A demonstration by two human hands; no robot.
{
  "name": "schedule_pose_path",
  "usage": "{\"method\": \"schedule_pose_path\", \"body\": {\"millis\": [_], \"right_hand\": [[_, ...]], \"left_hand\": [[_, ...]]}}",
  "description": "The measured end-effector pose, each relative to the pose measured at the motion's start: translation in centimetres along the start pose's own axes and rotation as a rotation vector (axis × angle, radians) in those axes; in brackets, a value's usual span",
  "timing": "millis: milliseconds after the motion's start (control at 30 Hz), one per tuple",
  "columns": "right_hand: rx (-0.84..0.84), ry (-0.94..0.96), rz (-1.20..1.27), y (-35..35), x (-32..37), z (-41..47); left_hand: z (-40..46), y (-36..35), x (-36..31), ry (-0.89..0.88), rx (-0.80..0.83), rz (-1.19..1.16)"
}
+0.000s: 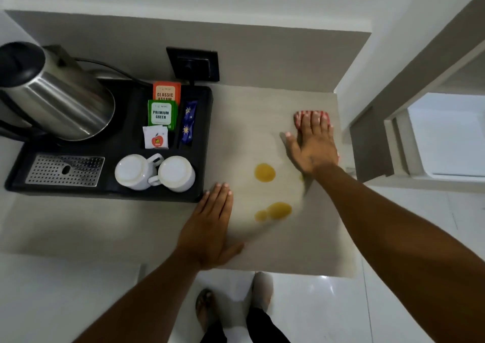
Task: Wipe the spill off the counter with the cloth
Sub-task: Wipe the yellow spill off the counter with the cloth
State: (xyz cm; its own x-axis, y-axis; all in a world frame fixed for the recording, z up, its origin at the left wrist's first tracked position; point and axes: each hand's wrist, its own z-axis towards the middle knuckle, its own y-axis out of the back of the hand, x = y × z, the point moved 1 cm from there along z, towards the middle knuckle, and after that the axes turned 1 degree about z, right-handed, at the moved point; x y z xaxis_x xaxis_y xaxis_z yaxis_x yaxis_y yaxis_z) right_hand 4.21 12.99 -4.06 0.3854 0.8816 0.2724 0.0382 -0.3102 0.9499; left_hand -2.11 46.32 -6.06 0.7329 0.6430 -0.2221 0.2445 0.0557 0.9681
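The worktop (275, 112) carried a black tray (126, 143) at its left end, holding a kettle (60, 98) and two cups (154, 172). The left hand (210, 227) lay flat beside the tray's front right corner, fingers together. The right hand (315, 146) pressed flat, fingers slightly apart, on the cloth (299, 118) near the back right corner. Orange spill (265, 172) sat mid-worktop between the hands.

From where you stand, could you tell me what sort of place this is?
Probably a hotel room's tea corner: a black tray holds a steel kettle, tea sachets and two upturned cups.
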Motion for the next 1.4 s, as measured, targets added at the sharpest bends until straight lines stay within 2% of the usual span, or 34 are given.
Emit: {"method": "schedule_pose_path", "body": {"millis": [100,200,300,433,500,633,800,900,1000,1100,1200,1300,1400], "right_hand": [[0.024,0.097,0.019,0.5,-3.2,-1.7],[0.012,0.094,-0.019,1.6,-5.1,-0.2],[0.010,0.095,-0.054,2.0,-2.1,4.1],[0.063,0.254,-0.068,0.7,3.1,5.7],[0.092,0.339,-0.047,0.3,3.1,4.3],[0.107,0.394,-0.048,1.7,0.8,4.4],[0.102,0.543,-0.136,1.0,7.0,8.4],[0.174,0.632,-0.102,-0.7,9.7,6.2],[0.206,0.749,-0.127,-1.1,7.2,2.7],[0.186,0.683,-0.102,0.0,4.6,3.9],[0.150,0.573,-0.070,0.0,7.0,6.6],[0.154,0.648,-0.065,-1.6,10.8,5.6],[0.180,0.765,-0.077,-2.7,10.3,0.5]], "left_hand": [[0.1,-0.1,0.2,0.008,-0.029,-0.026],[0.1,-0.2,0.0,0.013,-0.039,-0.020],[0.1,-0.1,0.1,0.026,-0.019,-0.023],[0.0,0.2,-0.2,0.028,-0.001,-0.040],[-0.1,0.4,-0.2,0.037,0.006,-0.050],[0.1,0.5,-0.2,0.054,0.018,-0.044],[0.1,0.5,0.0,0.057,0.050,-0.058],[0.0,0.5,0.0,0.054,0.039,-0.085],[0.0,0.5,0.0,0.045,0.024,-0.082],[0.1,0.4,0.0,0.049,0.031,-0.067],[0.1,0.4,0.1,0.057,0.023,-0.077],[0.0,0.4,-0.1,0.058,0.010,-0.092],[0.0,0.5,-0.2,0.060,0.003,-0.065]]}}
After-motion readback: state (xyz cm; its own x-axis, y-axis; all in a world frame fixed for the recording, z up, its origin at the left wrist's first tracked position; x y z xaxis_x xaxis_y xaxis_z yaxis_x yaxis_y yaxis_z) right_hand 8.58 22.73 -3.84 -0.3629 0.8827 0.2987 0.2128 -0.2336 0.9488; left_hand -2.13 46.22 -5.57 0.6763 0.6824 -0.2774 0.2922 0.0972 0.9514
